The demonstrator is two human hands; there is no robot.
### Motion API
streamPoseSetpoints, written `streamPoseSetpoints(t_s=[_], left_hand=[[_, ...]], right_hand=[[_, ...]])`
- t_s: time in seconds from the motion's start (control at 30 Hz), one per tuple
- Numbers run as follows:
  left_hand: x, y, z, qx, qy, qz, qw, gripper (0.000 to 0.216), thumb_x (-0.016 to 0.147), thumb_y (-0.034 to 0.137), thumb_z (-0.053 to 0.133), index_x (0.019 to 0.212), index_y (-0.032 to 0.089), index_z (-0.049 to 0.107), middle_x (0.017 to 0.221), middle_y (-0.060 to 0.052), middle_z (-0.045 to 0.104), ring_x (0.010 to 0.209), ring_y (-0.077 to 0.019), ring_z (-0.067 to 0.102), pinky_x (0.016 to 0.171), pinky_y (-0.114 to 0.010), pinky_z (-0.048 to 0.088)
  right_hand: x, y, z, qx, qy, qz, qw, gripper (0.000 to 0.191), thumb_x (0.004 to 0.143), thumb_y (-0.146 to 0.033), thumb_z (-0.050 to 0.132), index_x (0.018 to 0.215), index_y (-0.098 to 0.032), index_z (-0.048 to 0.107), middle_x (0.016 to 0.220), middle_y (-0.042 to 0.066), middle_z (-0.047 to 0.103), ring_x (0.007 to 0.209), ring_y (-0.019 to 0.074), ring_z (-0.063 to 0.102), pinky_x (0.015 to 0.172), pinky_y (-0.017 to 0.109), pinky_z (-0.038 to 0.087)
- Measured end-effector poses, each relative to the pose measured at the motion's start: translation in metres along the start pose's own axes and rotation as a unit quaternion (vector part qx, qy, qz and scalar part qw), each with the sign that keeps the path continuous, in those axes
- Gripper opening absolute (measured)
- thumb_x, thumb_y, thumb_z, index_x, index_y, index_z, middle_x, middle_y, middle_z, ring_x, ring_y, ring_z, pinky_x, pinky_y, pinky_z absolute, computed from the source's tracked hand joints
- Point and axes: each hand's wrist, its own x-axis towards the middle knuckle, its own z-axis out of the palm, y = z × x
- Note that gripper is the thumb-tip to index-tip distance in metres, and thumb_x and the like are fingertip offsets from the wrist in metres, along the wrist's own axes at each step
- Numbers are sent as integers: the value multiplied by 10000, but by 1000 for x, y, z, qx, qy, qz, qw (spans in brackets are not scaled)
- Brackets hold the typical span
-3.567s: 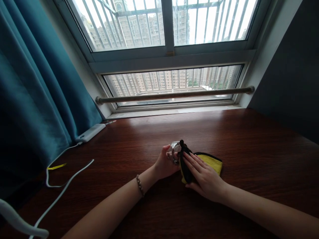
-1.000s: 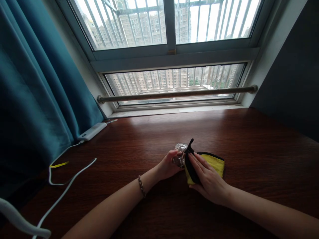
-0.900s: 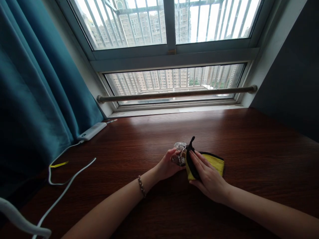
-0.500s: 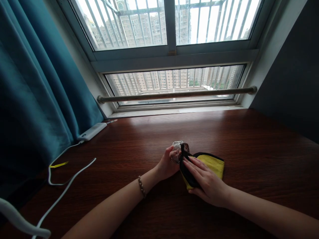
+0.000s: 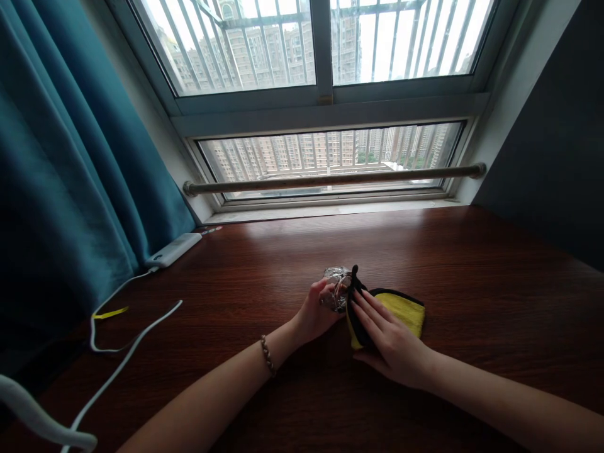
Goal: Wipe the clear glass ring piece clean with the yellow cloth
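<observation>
Glass object (image 5: 336, 290), small, clear and glinting, sits on the dark wooden worktop (image 5: 472, 283) a little ahead of me, near the middle. My left hand (image 5: 315, 313) curls round its left side, fingers (image 5: 325, 288) closed onto it so that it is held in place. What exactly it is I cannot tell; it is too small and too bright with reflections.

My right hand (image 5: 389, 336) lies flat on a yellow cloth with black edging (image 5: 404, 310), fingers long and close together, pressing the black fold of the cloth up against the right side of the glass. The cloth touches the glass; its yellow part spreads out to the right on the worktop.

A beaded bracelet (image 5: 268, 354) is round my left wrist.

Far off to the left, well apart from my hands, a white power bank (image 5: 173, 250) lies by the teal curtain (image 5: 70, 170), with a white cable (image 5: 127, 343) trailing from it across the worktop toward me. A metal rail (image 5: 330, 178) runs across the lower window (image 5: 325, 154) beyond the worktop's far edge.
</observation>
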Motion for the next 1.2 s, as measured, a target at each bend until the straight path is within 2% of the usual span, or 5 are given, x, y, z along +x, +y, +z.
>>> streamPoseSetpoints(t_s=[0.37, 0.47, 0.6, 1.0, 1.2], left_hand=[[2, -2, 6, 220, 87, 88, 968, 411, 744, 388, 585, 1033, 112, 491, 987, -117, 600, 952, -229, 559, 893, -349, 393], [4, -6, 7, 371, 142, 185, 899, 576, 621, 255, 733, 1077, 156, 396, 1078, -108, 539, 997, -224, 540, 905, -355, 402], [3, -12, 6, 571, 179, 282, 750, 752, 543, 294, 782, 1153, 173, 360, 1168, -120, 415, 1042, -230, 491, 912, -361, 411], [-5, -15, 0, 765, 123, 385, 501, 699, 710, 221, 614, 1307, 214, 251, 1194, -124, 425, 1094, -274, 384, 949, -466, 348], [-6, -20, -4, 749, -17, 427, 506, 770, 620, 20, 519, 1307, 217, 232, 1267, -137, 283, 1211, -312, 266, 983, -521, 328]], right_hand=[[-2, -4, -10, 65, 30, -106, 992, 661, 811, -208, 502, 1353, 23, 201, 1394, 208, 134, 1284, 352, 94, 1023, 494, 275], [-5, -5, -7, 69, 116, -46, 990, 715, 820, -190, 483, 1383, 1, 85, 1387, 230, 122, 1272, 387, 100, 986, 541, 285], [-7, -3, -3, 80, 166, 47, 982, 740, 841, -233, 494, 1393, -21, 49, 1388, 224, 126, 1273, 384, 103, 994, 553, 257], [4, 2, -4, -45, 7, 33, 998, 769, 824, -477, 515, 1363, -26, 203, 1380, 129, 243, 1295, 302, 82, 1065, 515, 152], [5, 0, -12, 141, -24, 13, 990, 653, 849, -442, 467, 1308, -24, 263, 1302, 176, 342, 1276, 235, 201, 1082, 457, 136]])
